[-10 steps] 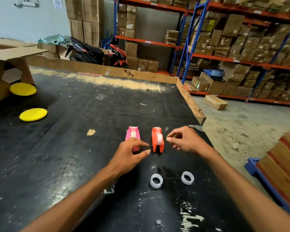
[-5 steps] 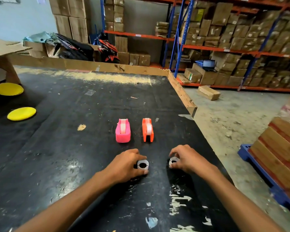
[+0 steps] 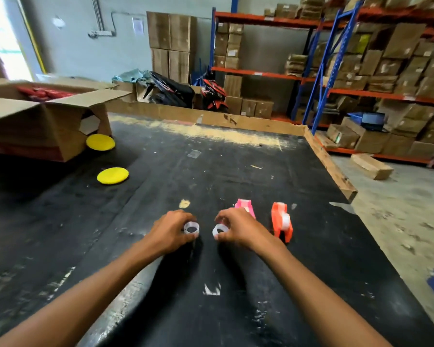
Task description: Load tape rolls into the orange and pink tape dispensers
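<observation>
My left hand point(image 3: 169, 231) pinches a small clear tape roll point(image 3: 191, 228) just above the black table. Beside it, my right hand point(image 3: 238, 229) grips a second clear tape roll point(image 3: 220, 230). The pink dispenser point(image 3: 246, 207) stands right behind my right hand, which covers part of it. The orange dispenser point(image 3: 281, 221) stands to the right of that hand, and a whitish roll shows in its side.
Two yellow discs point(image 3: 112, 175) point(image 3: 100, 142) lie at the left, near an open cardboard box point(image 3: 45, 121). A cardboard strip point(image 3: 330, 164) edges the black table point(image 3: 211, 296) at the back and right. Shelving stacked with boxes point(image 3: 386, 71) stands beyond.
Both hands came back from the dispensers to the two loose rolls, closed on them and now hold them. The camera has swung left, so the dispensers sit further right in view.
</observation>
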`<state>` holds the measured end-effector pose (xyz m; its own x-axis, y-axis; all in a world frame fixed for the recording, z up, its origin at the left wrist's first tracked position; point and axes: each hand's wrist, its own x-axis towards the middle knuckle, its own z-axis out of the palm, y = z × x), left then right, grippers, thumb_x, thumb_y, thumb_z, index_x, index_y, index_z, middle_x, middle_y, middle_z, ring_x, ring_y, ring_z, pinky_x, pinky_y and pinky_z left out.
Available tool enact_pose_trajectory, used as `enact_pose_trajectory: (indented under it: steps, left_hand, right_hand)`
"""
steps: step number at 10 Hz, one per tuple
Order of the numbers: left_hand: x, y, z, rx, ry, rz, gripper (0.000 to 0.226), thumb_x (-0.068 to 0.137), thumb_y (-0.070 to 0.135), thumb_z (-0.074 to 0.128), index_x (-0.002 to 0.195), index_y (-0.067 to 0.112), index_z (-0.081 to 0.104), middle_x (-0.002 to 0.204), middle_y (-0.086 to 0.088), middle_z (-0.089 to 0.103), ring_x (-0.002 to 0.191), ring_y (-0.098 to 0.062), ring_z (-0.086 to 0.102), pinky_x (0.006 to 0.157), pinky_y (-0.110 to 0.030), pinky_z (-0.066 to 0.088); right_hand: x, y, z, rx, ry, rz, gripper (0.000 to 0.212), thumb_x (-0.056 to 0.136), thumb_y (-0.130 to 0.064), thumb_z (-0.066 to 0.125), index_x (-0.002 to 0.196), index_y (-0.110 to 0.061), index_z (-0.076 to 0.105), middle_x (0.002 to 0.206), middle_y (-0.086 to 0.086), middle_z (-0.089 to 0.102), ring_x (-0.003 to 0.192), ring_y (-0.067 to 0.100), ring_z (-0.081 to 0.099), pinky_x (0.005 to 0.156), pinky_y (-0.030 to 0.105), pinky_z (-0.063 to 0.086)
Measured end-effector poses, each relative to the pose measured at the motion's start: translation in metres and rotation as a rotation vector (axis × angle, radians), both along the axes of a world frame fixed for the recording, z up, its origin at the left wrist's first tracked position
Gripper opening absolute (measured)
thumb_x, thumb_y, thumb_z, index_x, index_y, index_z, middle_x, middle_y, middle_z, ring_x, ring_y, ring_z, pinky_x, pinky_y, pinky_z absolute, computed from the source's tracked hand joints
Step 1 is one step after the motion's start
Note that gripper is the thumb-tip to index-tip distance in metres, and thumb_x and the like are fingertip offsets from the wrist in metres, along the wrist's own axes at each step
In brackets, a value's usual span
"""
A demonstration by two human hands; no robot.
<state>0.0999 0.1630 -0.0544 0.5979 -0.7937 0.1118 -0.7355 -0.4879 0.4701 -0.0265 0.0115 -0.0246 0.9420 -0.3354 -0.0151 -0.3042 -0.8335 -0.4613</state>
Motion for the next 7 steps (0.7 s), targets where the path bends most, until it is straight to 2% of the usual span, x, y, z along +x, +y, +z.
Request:
enact_pose_trajectory:
  steps: [1,3,4,5,6,7]
  left_hand:
    - [0.017,-0.006,0.004,0.080,-0.051,0.017,0.028,0.079,0.037,0.063,0.103,0.022,0.067,0.108,-0.006,0.067,0.102,-0.029,0.062,0.079,-0.036,0.050]
    - [0.035,-0.018,0.004,0.204,-0.090,-0.059,0.026,0.076,0.035,0.060,0.094,0.017,0.063,0.101,-0.008,0.066,0.095,-0.032,0.062,0.066,-0.033,0.044]
    - [0.042,-0.019,0.000,0.204,-0.104,-0.059,0.031,0.078,0.040,0.060,0.099,0.018,0.063,0.104,-0.007,0.066,0.094,-0.030,0.062,0.066,-0.033,0.043]
    - [0.042,-0.018,-0.002,0.208,-0.089,-0.063,0.033,0.078,0.041,0.060,0.102,0.019,0.062,0.106,-0.007,0.066,0.093,-0.029,0.062,0.068,-0.035,0.046]
    - [0.041,-0.018,-0.002,0.215,-0.091,-0.051,0.047,0.077,0.042,0.063,0.118,0.021,0.056,0.118,-0.006,0.063,0.103,-0.029,0.061,0.077,-0.037,0.048]
    - [0.032,-0.016,0.001,0.219,-0.100,-0.008,0.070,0.076,0.046,0.067,0.137,0.023,0.042,0.137,-0.004,0.051,0.122,-0.027,0.051,0.090,-0.037,0.045]
  right_hand:
    - [0.026,0.002,0.000,-0.082,0.029,0.000,0.030,0.077,-0.016,0.066,0.105,-0.008,0.064,0.109,0.015,0.068,0.101,0.032,0.062,0.082,0.038,0.053]
    - [0.045,-0.002,-0.007,-0.127,0.097,-0.039,0.024,0.077,-0.010,0.059,0.101,-0.004,0.062,0.107,0.019,0.066,0.100,0.038,0.061,0.079,0.041,0.054]
    - [0.046,-0.003,-0.012,-0.140,0.109,-0.040,0.028,0.078,-0.011,0.059,0.105,-0.005,0.060,0.111,0.020,0.065,0.103,0.039,0.060,0.082,0.043,0.054]
    - [0.046,-0.002,-0.013,-0.152,0.123,-0.050,0.029,0.080,-0.013,0.058,0.108,-0.005,0.058,0.113,0.021,0.064,0.104,0.041,0.059,0.084,0.045,0.054]
    - [0.045,0.000,-0.012,-0.169,0.121,-0.031,0.033,0.081,-0.015,0.059,0.112,-0.006,0.055,0.118,0.019,0.062,0.107,0.039,0.057,0.086,0.046,0.052]
    - [0.038,0.002,-0.011,-0.175,0.094,-0.034,0.037,0.082,-0.019,0.060,0.116,-0.008,0.053,0.121,0.016,0.058,0.112,0.035,0.055,0.089,0.045,0.050]
